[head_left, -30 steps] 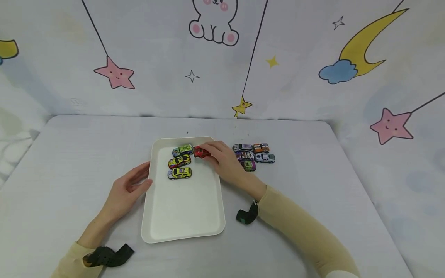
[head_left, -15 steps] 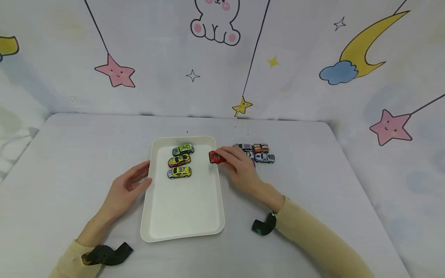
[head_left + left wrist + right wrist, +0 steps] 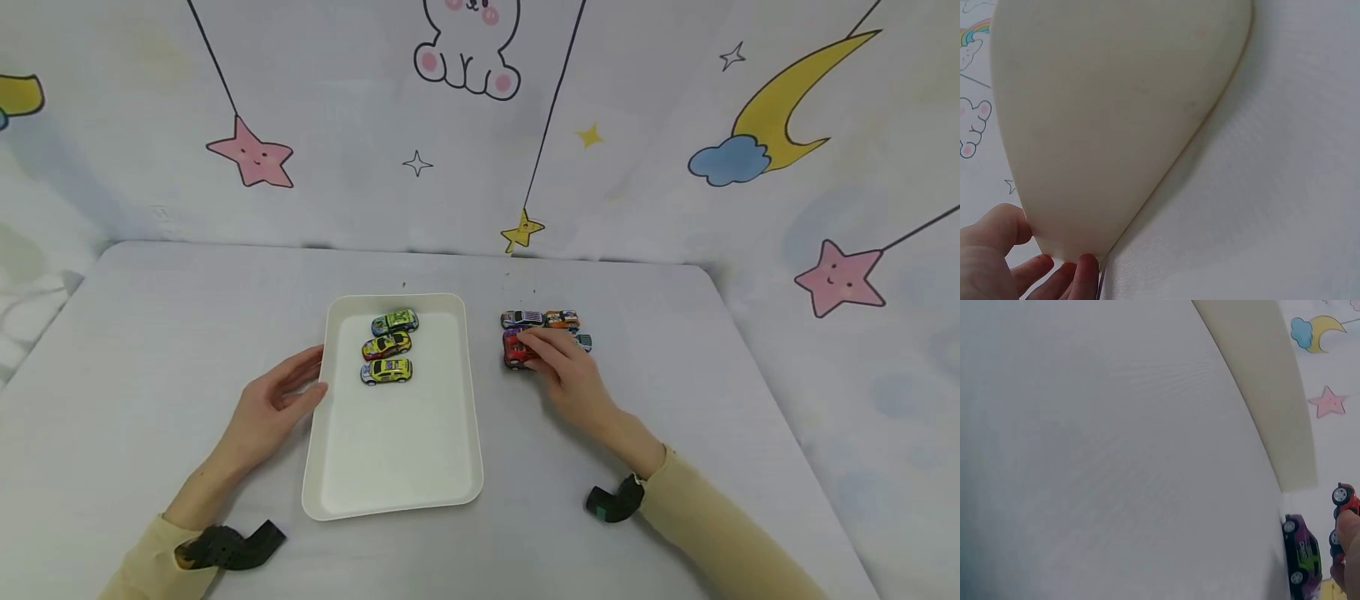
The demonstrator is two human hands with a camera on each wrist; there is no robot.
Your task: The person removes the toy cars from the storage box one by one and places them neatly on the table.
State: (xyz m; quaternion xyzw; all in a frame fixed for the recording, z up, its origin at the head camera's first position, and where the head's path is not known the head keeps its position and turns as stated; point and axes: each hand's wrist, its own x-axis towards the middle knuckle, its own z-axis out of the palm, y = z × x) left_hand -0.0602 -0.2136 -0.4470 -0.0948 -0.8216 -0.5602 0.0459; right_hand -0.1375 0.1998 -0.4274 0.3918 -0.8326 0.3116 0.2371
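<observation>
My right hand (image 3: pixel 577 379) pinches a red toy car (image 3: pixel 516 350) over a cluster of toy cars right of the white tray (image 3: pixel 397 450). In the right wrist view, the red car shows at the right edge, beside a purple and green toy car (image 3: pixel 1302 559). My left hand (image 3: pixel 262 412) holds the tray's left side, thumb at the rim and fingers against the outer wall. Inside the tray, a green toy car (image 3: pixel 395 322), a red and yellow toy car (image 3: pixel 386 345) and a yellow toy car (image 3: pixel 387 372) form a column.
Behind my right hand lie a silver toy car (image 3: pixel 522 319) and an orange toy car (image 3: pixel 562 319). A grey toy car (image 3: pixel 584 342) is partly hidden by the hand. The white table (image 3: pixel 690 375) meets a decorated backdrop (image 3: pixel 337 125) at its far edge.
The red toy car has left the tray in my right hand, moving right to the cluster outside. My left hand stays at the tray's side.
</observation>
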